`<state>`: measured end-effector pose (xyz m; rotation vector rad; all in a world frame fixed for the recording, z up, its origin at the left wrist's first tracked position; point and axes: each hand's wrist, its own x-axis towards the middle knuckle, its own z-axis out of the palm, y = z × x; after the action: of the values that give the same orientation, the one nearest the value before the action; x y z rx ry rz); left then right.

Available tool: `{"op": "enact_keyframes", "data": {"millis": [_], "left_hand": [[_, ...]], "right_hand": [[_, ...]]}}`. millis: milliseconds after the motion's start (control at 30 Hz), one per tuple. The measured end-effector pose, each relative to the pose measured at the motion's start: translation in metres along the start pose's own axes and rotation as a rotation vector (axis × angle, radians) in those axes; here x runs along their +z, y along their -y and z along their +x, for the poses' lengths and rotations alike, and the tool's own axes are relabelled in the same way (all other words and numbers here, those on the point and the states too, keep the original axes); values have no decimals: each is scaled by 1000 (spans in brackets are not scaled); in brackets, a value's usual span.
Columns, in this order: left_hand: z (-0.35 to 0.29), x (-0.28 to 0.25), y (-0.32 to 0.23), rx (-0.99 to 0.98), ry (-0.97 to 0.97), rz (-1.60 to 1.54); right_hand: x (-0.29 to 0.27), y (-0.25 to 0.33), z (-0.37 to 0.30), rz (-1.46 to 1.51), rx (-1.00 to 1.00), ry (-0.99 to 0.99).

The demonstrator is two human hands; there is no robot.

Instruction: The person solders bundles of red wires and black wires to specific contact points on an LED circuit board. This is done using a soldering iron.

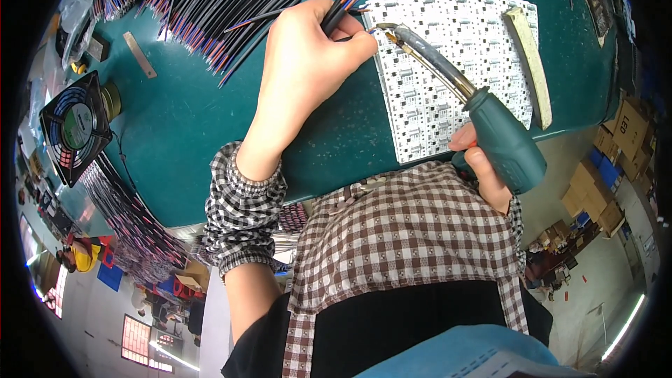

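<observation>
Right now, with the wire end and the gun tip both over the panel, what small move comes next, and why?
Probably ease the teal soldering gun tip the last bit left onto the wire end. The left hand pinches a small bundle of black wires at the white circuit panel's top-left corner, and the tip sits just beside it in the right hand.

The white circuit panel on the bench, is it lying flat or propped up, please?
Flat: the white circuit panel lies directly on the green table.

Black fan [73,126] w/ square frame at left edge of green worktop [189,133]; yellowish sponge strip [530,63] far right; metal strip [140,54] far left; cardboard boxes [616,161] on floor, right.
</observation>
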<state>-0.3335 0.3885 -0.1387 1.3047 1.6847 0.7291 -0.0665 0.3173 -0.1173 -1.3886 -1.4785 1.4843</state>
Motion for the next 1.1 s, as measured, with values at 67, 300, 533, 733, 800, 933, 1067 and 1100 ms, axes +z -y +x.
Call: {"op": "enact_keyframes", "data": {"millis": [67,300,533,733,800,933,1067,1100], "left_hand": [[0,1,-1,1,-10,-2],[1,5,-2,-4,-25,-14],[0,6,-4,-17,-33,-7],[-1,6,-5,-18,-32,-7],[-1,6,-6,-15,-32,-2],[1,5,-6,1,-15,-25],[6,2,-9,-12,50,9],[7,2,-8,-13,50,10]], "right_hand": [[0,0,-1,19,8,-9],[-4,-3,5,-78,-69,37],[-6,2,5,-144,-103,104],[-3,10,0,56,70,-19],[-6,7,-1,42,37,-7],[-22,-12,-7,-142,-158,99],[-13,7,-8,5,46,89],[-9,13,-5,18,104,54]]}}
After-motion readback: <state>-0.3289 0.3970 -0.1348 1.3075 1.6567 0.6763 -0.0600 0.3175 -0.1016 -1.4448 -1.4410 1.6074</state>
